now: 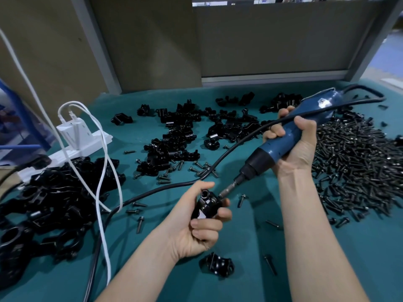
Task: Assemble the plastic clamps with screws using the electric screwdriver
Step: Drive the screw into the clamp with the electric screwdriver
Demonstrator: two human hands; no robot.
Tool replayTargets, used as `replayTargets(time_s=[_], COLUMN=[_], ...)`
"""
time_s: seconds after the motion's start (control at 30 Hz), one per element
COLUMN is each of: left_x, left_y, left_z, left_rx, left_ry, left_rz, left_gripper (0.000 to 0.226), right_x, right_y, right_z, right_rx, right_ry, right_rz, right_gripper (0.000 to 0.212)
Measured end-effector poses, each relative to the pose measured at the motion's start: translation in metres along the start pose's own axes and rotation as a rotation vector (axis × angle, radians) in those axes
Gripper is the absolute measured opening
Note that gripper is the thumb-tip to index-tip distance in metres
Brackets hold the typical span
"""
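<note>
Fingers [206, 224] of the left hand [192, 227] curl round a black plastic clamp [207, 203], which is held above the teal desk [261, 247] with a round socket facing up. The right hand [298, 147] grips the blue body of the electric screwdriver [274, 147] up and to the right of the clamp. The tool slants down and left so that its metal bit [229, 188] meets the clamp's right side; whether a screw sits under the tip cannot be told. The screwdriver's black cord [174, 186] loops behind the clamp and runs off past its left side. Just below the clamp, on the desk, lies a second black clamp piece [219, 263]. Far to the clamp's right spreads a broad heap of black screws [353, 162], and a few loose screws [139, 224] lie scattered close to its left and right. Behind the clamp sits a scatter of black clamp parts [178, 136], and well to its left is a denser pile of black clamps [50, 197]. Beyond that pile, up and to the left of the clamp, a white power strip [87, 140] carries a white charger, from which white cables [102, 171] trail down across the pile.
</note>
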State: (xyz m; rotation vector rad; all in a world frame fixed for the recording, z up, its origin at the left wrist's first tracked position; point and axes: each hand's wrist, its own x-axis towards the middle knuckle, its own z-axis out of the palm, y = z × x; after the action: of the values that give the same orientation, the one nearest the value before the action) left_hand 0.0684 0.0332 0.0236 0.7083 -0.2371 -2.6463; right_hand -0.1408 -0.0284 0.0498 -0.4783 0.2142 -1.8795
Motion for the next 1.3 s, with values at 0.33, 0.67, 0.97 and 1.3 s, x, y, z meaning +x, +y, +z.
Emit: replayTargets(time_s=[0.33,0.67,0.97,1.3], left_x=[0.005,-0.002,-0.003,-0.007], left_y=[0.000,0.001,0.002,0.004], left_z=[0.005,0.006,0.003,0.003], left_rx=[0.574,0.665,0.767,0.828], left_ry=[0.443,0.429,0.410,0.361], left_rz=[0.554,0.504,0.411,0.308], left_gripper=[0.054,0.046,0.020,0.022], right_x=[-0.002,-0.001,-0.003,-0.004], right_y=[-0.012,-0.012,-0.013,-0.010], right_z=[-0.012,-0.006,-0.003,-0.001], right_rx=[-0.056,-0.078,-0.099,-0.111], right_ry=[0.205,0.201,0.155,0.136], right_rz=[-0.048,-0.022,0.017,0.057], right_gripper=[0.014,0.011,0.014,0.013])
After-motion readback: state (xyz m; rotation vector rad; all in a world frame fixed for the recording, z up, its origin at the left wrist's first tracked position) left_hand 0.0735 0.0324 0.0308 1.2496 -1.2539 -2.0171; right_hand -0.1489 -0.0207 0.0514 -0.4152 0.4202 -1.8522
